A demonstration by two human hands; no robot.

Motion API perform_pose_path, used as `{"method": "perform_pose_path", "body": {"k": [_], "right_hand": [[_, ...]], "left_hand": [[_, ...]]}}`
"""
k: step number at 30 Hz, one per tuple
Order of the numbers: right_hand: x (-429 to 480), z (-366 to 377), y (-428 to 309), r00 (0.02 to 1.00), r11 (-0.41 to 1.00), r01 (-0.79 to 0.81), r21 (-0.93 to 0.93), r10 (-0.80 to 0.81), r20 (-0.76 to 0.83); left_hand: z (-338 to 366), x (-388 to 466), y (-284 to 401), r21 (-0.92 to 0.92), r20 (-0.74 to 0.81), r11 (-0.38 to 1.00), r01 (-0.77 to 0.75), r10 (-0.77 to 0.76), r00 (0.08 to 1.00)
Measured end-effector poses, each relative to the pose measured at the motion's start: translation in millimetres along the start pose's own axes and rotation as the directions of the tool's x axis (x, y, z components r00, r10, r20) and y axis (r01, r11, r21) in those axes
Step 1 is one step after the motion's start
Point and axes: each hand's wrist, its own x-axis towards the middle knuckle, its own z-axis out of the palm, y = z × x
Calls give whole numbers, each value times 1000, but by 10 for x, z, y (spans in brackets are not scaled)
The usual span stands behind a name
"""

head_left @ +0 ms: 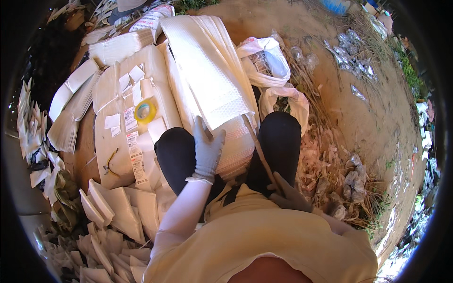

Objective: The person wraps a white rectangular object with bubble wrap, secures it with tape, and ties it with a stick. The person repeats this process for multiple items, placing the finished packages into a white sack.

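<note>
Between my knees lies a stack of white bubble-lined sheets (212,70), the top one with its near end overhanging. My left hand (208,154), in a pale work glove, rests beside that near end, fingers spread and thumb apart; the fingertips are at the sheet's left edge. In my gloved right hand (285,192), low by my right thigh, is a thin wooden stick (260,152). It slants up and away, its far tip at the near right corner of the top sheet. Beneath the overhang shows a pale bundle with reddish print (237,148).
Left are bundled padded envelopes (106,141) with a yellow tape roll (145,110) and printed labels (136,152). Loose envelopes (124,208) pile at lower left. Two plastic bags (247,53) of scraps stand ahead right. Plastic litter and twigs cover the ground rightward. A person (122,12) is partly visible at top left.
</note>
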Motion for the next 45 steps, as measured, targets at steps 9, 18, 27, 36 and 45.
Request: {"method": "perform_pose_path", "body": {"k": [9,18,27,36,45], "right_hand": [[1136,173,-723,827,851,521,72,-481,-292],[2932,328,-1358,789,865,337,-372,-476,-389],[2024,68,-926,777,501,546,-671,-603,183],[2038,82,-1117,730,529,667,-524,-605,319],[1406,-1382,-1571,755,784,598,-163,-484,443]], "left_hand": [[6,193,-59,68,564,971,231,-229,794],[-39,-157,162,-231,346,819,525,-435,831],[-290,-231,228,-279,264,772,571,-510,819],[-226,-108,231,-278,160,715,641,-624,765],[-259,-127,197,-218,96,723,655,-652,752]]}}
